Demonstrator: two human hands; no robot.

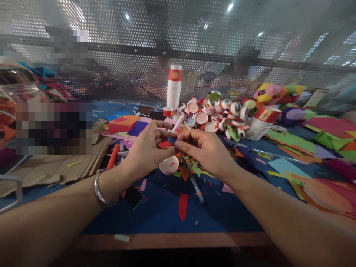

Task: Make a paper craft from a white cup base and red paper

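Observation:
My left hand (147, 150), with a silver bangle on its wrist, is closed around a small red paper piece (164, 144). My right hand (204, 148) pinches a small blue piece (171, 140) against that red piece. Both hands meet above a blue mat (155, 211). Just below them lie a cut white cup bottom (169, 165) and a clear pen (193, 180).
A tall stack of white paper cups (174, 87) stands at the back. A heap of cut cup rims and bottoms (217, 113) and a tipped cup stack (261, 122) lie right of it. Coloured paper sheets (311, 148) cover the right side, cardboard (55, 167) the left. Perforated metal screen behind.

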